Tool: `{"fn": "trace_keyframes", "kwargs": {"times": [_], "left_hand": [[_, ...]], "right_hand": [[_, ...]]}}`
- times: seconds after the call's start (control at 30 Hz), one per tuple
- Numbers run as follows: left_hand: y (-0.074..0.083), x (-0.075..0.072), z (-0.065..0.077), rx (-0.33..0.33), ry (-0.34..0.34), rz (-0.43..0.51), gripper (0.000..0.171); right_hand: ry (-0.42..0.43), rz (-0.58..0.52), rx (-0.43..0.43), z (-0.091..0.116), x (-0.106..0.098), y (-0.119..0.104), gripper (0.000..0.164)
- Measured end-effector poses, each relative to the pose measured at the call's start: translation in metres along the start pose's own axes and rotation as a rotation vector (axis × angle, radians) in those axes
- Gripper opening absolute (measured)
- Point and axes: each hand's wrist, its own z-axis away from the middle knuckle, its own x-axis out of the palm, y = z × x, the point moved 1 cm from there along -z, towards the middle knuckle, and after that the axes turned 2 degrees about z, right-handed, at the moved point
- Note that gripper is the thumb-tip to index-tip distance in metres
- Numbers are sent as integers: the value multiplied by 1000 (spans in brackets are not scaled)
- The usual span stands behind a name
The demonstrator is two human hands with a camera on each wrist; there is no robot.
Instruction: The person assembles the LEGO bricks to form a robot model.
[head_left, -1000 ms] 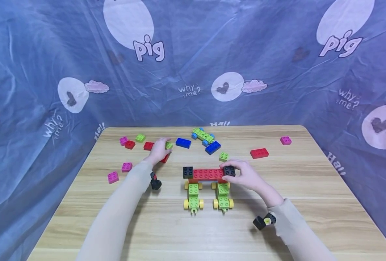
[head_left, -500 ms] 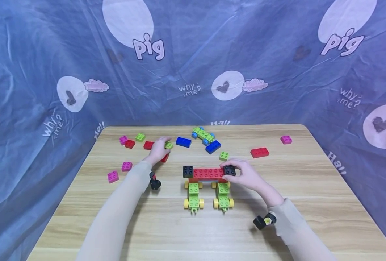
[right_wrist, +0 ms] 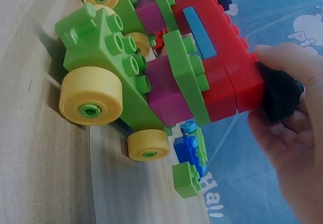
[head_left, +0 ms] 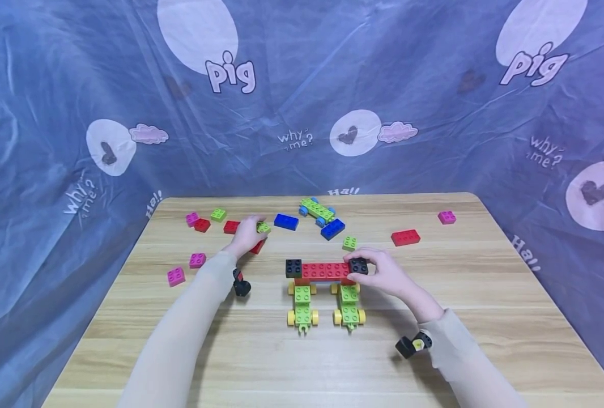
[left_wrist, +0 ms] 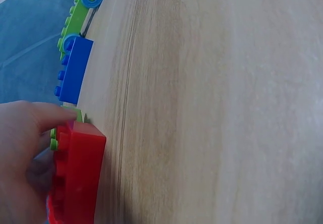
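Note:
My left hand (head_left: 242, 239) is at the back left, its thumb and fingers pinching a small green brick (head_left: 264, 227). A red brick (left_wrist: 83, 173) lies right beside those fingers and covers much of the green one in the left wrist view. My right hand (head_left: 388, 276) grips the black brick (right_wrist: 276, 94) at the right end of a built model, thumb on one side and fingers on the other. That model has a red beam (head_left: 324, 272) across two green wheeled bases (head_left: 303, 314) with yellow wheels. Magenta bricks (right_wrist: 169, 94) sit between bases and beam. Another black brick (head_left: 294, 268) caps the left end.
Behind the model lie blue bricks (head_left: 286, 221), a green car base (head_left: 317, 209) with blue wheels, and a loose green brick (head_left: 349, 243). A red brick (head_left: 405, 237) and a pink brick (head_left: 447, 217) are at right. Several pink bricks (head_left: 176, 276) and others lie at left.

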Motion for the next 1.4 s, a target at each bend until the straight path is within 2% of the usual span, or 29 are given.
{"fn": "trace_keyframes", "kwargs": {"times": [0.33,0.5,0.73,0.93,1.2,1.4], "left_hand": [[3,1,-2,-21,-33,-35,53],[6,1,0,-10,-16,-43,50],[11,-1,4,-14,9,1,52],[17,-4,8,9,44,26,52],[35,-13,24,71,117,99,51],[56,-19,39,123,147,151,49]], "right_hand": [[4,-11,3,0,1,1,33],[3,-19,14,-1,1,1,33],[8,-15,15,-1,2,1,32],[8,-24,21,0,2,2,32],[21,-25,15,-1,3,2,32],[23,-23,7,0,2,1,32]]}}
